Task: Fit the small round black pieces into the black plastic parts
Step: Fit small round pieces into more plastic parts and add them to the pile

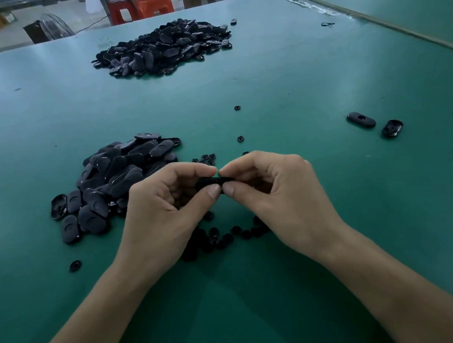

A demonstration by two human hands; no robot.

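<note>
Head view, frame centre: small oblong black plastic part (208,182) is being pinched by left hand (163,211) and right hand (276,193); judged light, stiff, best gripped at ends.

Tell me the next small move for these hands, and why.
Probably press both thumbs inward to seat a round piece. The left hand and right hand pinch one black plastic part between them, thumb tips almost meeting on it; whether a piece is already seated is hidden.

Dim, cool light; pale glare streaks on table (322,73); edges bowed; background soft; shadow at bottom.
</note>
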